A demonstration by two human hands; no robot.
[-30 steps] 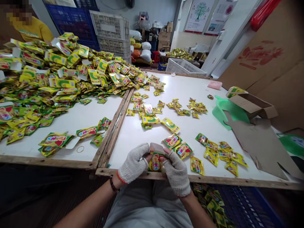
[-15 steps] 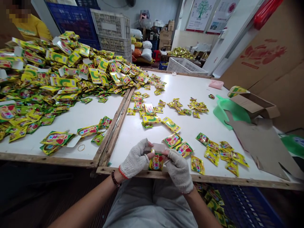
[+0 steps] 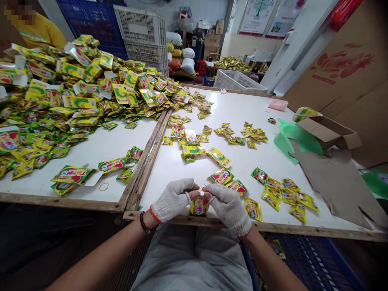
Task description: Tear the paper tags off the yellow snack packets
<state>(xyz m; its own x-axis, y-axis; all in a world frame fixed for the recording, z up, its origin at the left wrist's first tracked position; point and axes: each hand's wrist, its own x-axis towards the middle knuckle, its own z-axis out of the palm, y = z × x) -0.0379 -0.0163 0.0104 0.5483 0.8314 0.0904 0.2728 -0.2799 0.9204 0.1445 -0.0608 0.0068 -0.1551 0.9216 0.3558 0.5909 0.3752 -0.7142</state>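
Both my hands wear grey knit gloves with the fingertips cut off. My left hand (image 3: 172, 199) and my right hand (image 3: 228, 206) meet at the near edge of the white table (image 3: 242, 161), both closed on a small yellow carton (image 3: 199, 205) with red and green print. The fingertips press together at its top. Flat yellow cartons and sachets (image 3: 222, 177) lie just beyond my hands. More small sachets (image 3: 283, 195) are scattered to the right.
A big heap of yellow cartons and sachets (image 3: 60, 97) covers the left table, with a person in yellow (image 3: 39, 30) behind it. Brown cardboard (image 3: 333, 178), a green scoop (image 3: 291, 139) and a pink pad (image 3: 278, 104) lie at right. Plastic crates (image 3: 142, 36) stand at the back.
The carton's grey top flap was standing open; now it is down under my fingertips, which have come together over the carton's top.
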